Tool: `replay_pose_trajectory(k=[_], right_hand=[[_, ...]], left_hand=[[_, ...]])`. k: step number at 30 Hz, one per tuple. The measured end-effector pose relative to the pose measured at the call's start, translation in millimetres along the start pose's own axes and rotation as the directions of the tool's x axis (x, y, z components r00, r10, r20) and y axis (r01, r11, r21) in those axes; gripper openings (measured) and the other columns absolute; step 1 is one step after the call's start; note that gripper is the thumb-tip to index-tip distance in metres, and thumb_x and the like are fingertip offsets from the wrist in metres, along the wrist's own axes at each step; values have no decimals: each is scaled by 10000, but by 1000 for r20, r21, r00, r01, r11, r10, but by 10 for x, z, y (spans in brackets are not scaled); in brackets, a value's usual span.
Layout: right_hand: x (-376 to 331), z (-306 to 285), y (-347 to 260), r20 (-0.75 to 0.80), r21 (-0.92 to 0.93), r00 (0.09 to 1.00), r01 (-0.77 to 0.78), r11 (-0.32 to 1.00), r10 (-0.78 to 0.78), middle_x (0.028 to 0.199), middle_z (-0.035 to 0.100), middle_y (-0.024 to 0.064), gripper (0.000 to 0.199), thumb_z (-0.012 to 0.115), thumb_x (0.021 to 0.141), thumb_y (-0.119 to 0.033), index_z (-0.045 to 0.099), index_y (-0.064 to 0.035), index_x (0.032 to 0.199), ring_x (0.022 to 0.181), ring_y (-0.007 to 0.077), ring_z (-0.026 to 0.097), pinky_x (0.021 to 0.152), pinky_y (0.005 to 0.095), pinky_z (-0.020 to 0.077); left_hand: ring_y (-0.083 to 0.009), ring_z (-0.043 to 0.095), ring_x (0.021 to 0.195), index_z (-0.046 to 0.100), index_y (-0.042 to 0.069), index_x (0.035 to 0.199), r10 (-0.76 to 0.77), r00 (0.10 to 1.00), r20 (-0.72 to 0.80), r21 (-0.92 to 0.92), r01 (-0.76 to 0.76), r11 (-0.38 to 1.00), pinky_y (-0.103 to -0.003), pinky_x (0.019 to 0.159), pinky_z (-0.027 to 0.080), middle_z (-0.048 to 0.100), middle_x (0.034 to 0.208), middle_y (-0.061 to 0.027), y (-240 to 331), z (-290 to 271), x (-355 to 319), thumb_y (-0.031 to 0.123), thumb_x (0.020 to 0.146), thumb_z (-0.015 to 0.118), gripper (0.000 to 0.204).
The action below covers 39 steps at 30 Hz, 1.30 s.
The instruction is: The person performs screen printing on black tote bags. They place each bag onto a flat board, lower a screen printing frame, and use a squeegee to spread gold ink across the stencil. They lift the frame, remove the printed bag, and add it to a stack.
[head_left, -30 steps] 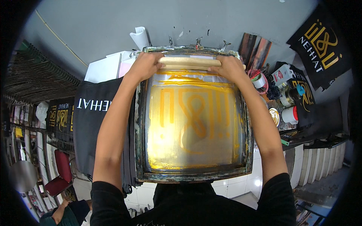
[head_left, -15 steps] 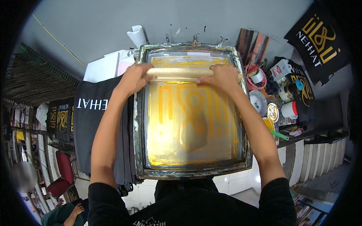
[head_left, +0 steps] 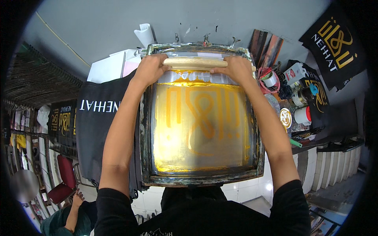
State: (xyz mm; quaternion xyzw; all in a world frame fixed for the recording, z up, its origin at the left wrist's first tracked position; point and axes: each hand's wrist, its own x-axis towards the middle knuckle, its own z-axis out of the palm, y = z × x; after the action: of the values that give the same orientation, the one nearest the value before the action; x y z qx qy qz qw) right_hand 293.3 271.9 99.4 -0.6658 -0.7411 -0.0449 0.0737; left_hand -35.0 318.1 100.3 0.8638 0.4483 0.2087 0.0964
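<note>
One screen frame [head_left: 202, 180] is lying before the person, near rail closest to the torso [head_left: 208, 216]. Inside it, one mesh [head_left: 232, 157] is carrying gold ink [head_left: 171, 151] over most of its area, one large design [head_left: 202, 108] showing through; coating seems mostly done. Toward the frame's far end, one wet ink ridge [head_left: 183, 83] is running crosswise; beyond it one pale band [head_left: 204, 77] is showing little gold, so coverage there is looking incomplete. Print underneath: mesh is hiding it, can't tell; passes done or left aren't showing either.

Left of frame: one pile of black cloth [head_left: 96, 137] is lying just beside, layers overlapping, not countable. Right of frame: one green handle [head_left: 295, 143], one ink-smeared round lid [head_left: 285, 117], one red-lidded white tub [head_left: 302, 116], one blue-topped jar [head_left: 302, 96], one jug [head_left: 293, 74] are sitting.

Over frame's far end, one wooden squeegee [head_left: 195, 63] is spanning crosswise. Two hands grasping: left hand [head_left: 151, 69] is gripping its left end, right hand [head_left: 238, 69] its right; blade contact is staying hidden.

Beyond far rail, three metal fittings [head_left: 206, 39] are lining up; one white roll [head_left: 144, 34] is leaning far-left of frame.
</note>
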Motion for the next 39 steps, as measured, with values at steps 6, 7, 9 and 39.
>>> replay_pose_trajectory(k=[6,7,9,39], right_hand=[[-303,-19,-152,0,-45,1000,-27,999,28,857,756,145,834,666,687,-875,765,-63,849,807,337,748,674,456,575],[-358,-32,-170,-36,-33,999,-10,999,9,859,755,136,839,661,680,-882,763,-64,838,798,332,746,669,452,574],[-487,-45,-209,-50,-15,999,7,1000,-7,866,751,127,841,661,675,-880,764,-61,837,801,326,743,675,450,574],[-3497,-278,-919,-16,154,999,43,987,-41,866,647,47,477,921,521,-365,699,-116,862,795,297,677,688,434,539]], left_hand=[[-406,686,880,681,5,965,41,999,-9,-20,-41,999,-489,806,529,707,903,-204,94,-57,-273,185,873,740,210],[-406,684,878,680,5,959,43,999,-9,-22,-43,999,-487,804,528,702,894,-203,124,-66,-335,186,873,741,210],[-407,677,920,692,18,1026,9,1000,26,-16,-8,1000,-478,813,526,708,951,-192,183,-93,-474,189,887,736,225],[-371,668,973,694,15,1127,-54,994,99,-41,59,997,-448,898,521,717,1053,-163,1634,-364,-3241,3,732,772,403]])
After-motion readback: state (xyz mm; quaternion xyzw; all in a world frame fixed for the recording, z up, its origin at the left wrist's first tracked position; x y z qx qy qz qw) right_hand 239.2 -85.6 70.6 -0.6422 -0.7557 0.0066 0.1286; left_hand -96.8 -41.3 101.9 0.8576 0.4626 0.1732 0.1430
